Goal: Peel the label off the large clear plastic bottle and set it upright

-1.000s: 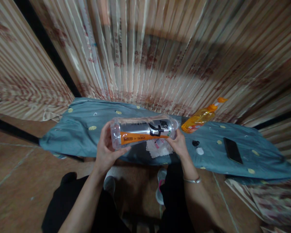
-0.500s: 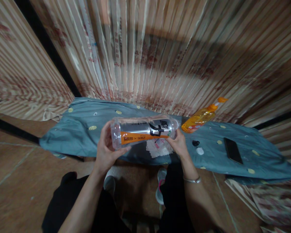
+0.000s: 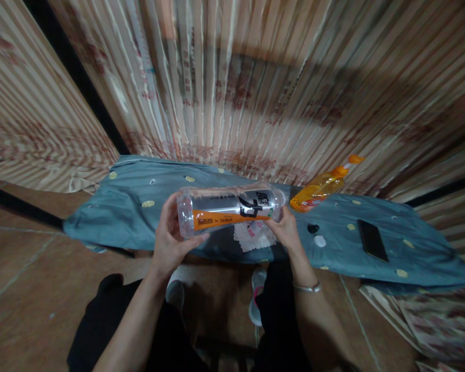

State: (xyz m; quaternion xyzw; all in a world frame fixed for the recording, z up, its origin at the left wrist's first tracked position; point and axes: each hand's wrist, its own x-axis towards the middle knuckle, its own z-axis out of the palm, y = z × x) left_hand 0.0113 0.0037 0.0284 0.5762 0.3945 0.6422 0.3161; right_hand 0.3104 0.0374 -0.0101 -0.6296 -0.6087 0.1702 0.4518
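A clear plastic bottle (image 3: 228, 209) with an orange, black and silver label lies on its side in the air, held between both hands over the near edge of a blue-grey cloth (image 3: 139, 206). My left hand (image 3: 170, 243) cups the bottle's base end, thumb across its underside. At the other end, near the neck, my right hand (image 3: 287, 232) grips it with curled fingers; a thin bracelet circles that wrist. A small white patterned piece (image 3: 251, 238) rests on the cloth right under the bottle.
An orange liquid bottle (image 3: 320, 188) with an orange cap lies at the back right. A black cap (image 3: 312, 228), a white disc (image 3: 320, 241) and a dark phone (image 3: 372, 240) lie on the cloth to the right. Striped curtains hang behind. My knees and shoes are below.
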